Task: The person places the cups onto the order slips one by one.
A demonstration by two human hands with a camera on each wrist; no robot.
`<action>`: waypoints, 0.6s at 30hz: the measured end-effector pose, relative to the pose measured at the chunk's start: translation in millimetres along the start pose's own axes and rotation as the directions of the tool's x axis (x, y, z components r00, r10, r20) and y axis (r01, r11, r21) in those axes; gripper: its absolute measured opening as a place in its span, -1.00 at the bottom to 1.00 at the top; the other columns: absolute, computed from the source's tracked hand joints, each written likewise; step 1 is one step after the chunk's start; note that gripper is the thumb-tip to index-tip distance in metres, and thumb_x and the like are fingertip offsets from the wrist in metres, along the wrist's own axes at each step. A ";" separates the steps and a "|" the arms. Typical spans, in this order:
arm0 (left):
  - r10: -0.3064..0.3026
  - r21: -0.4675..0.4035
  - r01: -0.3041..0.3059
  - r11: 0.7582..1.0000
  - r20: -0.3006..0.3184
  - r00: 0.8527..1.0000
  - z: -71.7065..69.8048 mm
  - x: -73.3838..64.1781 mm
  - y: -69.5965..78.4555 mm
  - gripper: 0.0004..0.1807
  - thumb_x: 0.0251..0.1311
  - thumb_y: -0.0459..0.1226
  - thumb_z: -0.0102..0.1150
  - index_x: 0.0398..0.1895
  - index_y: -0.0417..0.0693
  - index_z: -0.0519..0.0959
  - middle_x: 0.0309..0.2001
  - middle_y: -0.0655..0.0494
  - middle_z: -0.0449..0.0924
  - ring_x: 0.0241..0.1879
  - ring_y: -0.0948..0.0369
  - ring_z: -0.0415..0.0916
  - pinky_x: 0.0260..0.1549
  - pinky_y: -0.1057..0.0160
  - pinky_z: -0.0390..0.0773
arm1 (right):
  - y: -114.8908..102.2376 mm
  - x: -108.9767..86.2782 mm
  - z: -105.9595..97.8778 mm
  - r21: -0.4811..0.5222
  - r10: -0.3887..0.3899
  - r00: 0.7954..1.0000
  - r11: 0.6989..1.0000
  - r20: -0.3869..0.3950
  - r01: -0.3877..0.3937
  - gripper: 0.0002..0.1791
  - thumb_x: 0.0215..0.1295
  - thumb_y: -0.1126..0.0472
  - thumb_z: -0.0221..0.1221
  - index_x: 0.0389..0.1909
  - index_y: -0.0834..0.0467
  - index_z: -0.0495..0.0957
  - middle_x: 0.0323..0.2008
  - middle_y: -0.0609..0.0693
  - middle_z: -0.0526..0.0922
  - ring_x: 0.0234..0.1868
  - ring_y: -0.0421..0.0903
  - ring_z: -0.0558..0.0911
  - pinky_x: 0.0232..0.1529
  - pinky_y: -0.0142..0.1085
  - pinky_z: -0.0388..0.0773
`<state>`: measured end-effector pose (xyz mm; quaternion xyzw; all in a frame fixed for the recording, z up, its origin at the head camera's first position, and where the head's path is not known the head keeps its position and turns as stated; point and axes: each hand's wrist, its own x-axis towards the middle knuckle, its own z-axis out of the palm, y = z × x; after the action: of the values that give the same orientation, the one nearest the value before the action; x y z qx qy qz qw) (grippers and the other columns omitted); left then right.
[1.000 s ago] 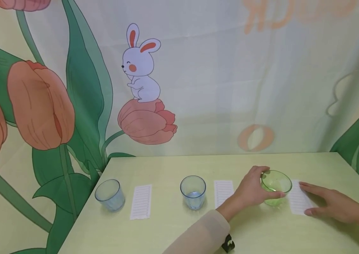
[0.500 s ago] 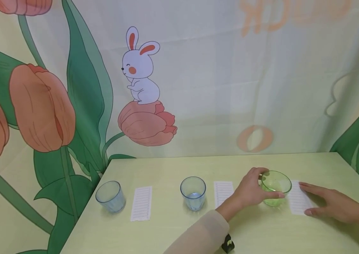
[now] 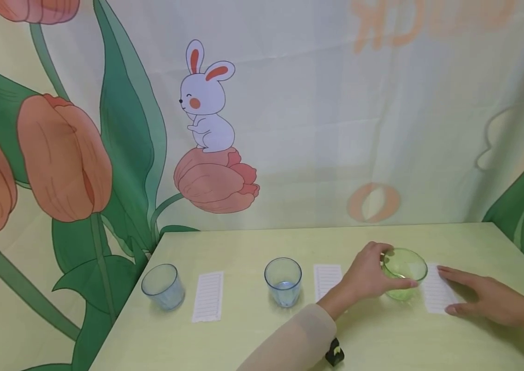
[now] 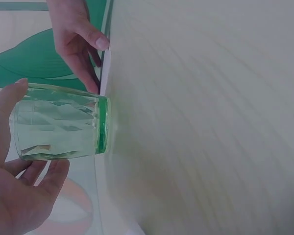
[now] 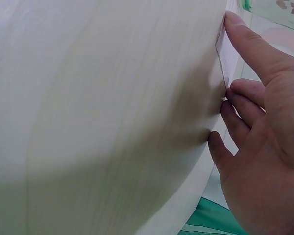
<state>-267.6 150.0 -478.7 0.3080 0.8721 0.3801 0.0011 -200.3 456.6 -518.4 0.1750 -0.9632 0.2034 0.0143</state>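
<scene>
Clearly, the left hand (image 3: pixel 366 273) held the green glass (image 3: pixel 405 270), its grip clamped round the upper wall with the thumb on the near side and fingers on the far side. The glass was upright toward the right of the desk (image 3: pixel 252 342), just left of the right paper slip (image 3: pixel 434 294); its base was down at the surface (whether it actually touched, I could not tell). The right hand (image 3: pixel 489 296) had its grip apart, thumb and fingers spread, with fingertips at that slip, which lay flat and showed ruled lines. Farther left stood the middle glass (image 3: pixel 283 283), blue-rimmed, with the middle slip (image 3: pixel 327 281) between it and the left hand, partly covered by the forearm. At the left side of the desk stood the left glass (image 3: pixel 163 288), also bluish, with the left slip (image 3: pixel 208 296) near it. Behind hung a printed cloth (image 3: pixel 299 129) with tulips and a rabbit.
</scene>
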 end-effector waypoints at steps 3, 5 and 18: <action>0.002 -0.011 -0.002 1.000 -0.008 1.000 0.2 1.1 3.6 -0.09 0.02 0.25 0.60 0.37 0.02 0.53 0.14 0.33 0.52 0.01 0.47 0.47 -0.05 0.54 0.50 | 2.0 -1.2 1.8 0.015 -0.020 1.000 1.000 -0.021 0.020 0.00 0.21 -0.18 0.50 0.58 0.14 0.35 0.45 0.30 0.46 0.46 -0.21 0.31 0.08 -0.86 -0.18; -0.001 -0.024 0.001 1.000 -0.011 1.000 1.4 3.2 7.1 -0.09 0.01 0.25 0.60 0.37 0.04 0.54 0.14 0.33 0.52 0.00 0.47 0.46 -0.05 0.54 0.50 | 2.9 -1.8 2.7 0.014 -0.036 0.999 0.999 -0.040 0.037 -0.01 0.20 -0.16 0.51 0.57 0.12 0.37 0.43 0.30 0.48 0.41 -0.42 0.24 0.08 -0.86 -0.17; -0.082 -0.128 0.078 0.989 -0.029 0.996 21.6 17.2 33.0 -0.12 -0.04 0.19 0.67 0.35 0.11 0.56 0.11 0.40 0.51 -0.05 0.50 0.45 -0.14 0.55 0.51 | 4.4 -3.0 4.2 0.036 -0.041 0.997 0.998 -0.066 0.044 -0.10 0.22 -0.06 0.52 0.46 0.29 0.43 0.40 0.44 0.45 0.48 -0.34 0.14 0.14 -0.88 -0.25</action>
<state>-258.7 190.8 -468.2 0.2655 0.8577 0.4398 0.0208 -198.8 459.7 -524.2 0.1889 -0.9543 0.2267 0.0468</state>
